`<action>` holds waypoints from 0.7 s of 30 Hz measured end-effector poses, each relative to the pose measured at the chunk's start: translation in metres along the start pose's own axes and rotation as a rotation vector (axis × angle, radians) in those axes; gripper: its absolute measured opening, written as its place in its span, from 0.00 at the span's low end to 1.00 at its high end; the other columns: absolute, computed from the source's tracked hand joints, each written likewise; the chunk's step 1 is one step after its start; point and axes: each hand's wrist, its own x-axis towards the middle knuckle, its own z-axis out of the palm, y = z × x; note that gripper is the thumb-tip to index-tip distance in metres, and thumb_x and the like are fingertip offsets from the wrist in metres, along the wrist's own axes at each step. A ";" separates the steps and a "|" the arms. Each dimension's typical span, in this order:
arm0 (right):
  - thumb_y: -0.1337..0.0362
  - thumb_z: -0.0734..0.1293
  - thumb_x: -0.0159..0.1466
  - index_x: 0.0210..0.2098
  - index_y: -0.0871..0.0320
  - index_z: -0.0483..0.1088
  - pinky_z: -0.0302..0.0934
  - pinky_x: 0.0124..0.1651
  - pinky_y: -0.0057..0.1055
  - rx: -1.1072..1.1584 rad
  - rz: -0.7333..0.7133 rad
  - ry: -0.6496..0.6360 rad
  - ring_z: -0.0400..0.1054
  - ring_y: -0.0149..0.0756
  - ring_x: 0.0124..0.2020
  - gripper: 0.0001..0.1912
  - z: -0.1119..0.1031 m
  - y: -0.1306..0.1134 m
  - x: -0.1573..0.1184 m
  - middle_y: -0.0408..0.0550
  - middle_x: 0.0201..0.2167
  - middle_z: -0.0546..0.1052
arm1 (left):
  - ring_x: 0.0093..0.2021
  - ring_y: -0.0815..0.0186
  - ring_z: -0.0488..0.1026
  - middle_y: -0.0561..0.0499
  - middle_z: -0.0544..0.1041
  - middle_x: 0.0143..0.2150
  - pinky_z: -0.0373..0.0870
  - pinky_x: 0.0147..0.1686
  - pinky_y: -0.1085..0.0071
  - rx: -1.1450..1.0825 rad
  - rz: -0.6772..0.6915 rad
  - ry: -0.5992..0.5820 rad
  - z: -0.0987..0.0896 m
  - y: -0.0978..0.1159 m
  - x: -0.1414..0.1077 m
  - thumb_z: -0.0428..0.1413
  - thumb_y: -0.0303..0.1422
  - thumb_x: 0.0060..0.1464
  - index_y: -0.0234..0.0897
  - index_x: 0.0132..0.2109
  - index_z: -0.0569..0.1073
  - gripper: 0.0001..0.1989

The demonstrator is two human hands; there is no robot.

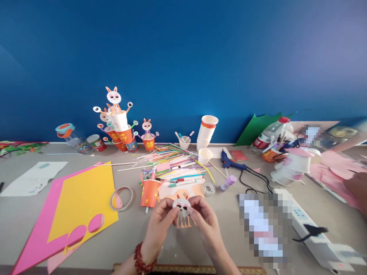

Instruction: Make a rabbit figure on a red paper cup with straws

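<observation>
Between my two hands is a round white paper rabbit face (181, 207) with pink ears and dark drawn eyes. My left hand (164, 217) pinches its left edge, thumb in front. On the opposite edge my right hand (204, 217) does the same. Just below and behind it lie orange paper cut-outs (183, 222) on the table. An orange paper cup (150, 193) leans on its side near my left fingers, with sticks poking out. Beyond my hands are several markers (187, 179) on paper sheets. A roll of clear tape (208, 188) and a purple glue stick (228, 183) lie past my right hand.
Yellow card (83, 194) on pink card and a masking tape ring (111, 198) lie left. Finished cup rabbits (148, 142) and stacked cups (205, 133) stand at the wall. Right are a blue glue gun (229, 162), a power strip (304, 225) and another person's hand (357, 187).
</observation>
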 end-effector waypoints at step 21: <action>0.53 0.69 0.61 0.27 0.57 0.64 0.50 0.27 0.27 -0.100 0.039 -0.003 0.53 0.30 0.24 0.16 0.000 0.004 -0.001 0.40 0.23 0.62 | 0.29 0.70 0.66 0.52 0.71 0.33 0.65 0.30 0.75 0.163 0.190 0.024 -0.013 0.016 0.010 0.58 0.40 0.59 0.36 0.37 0.73 0.10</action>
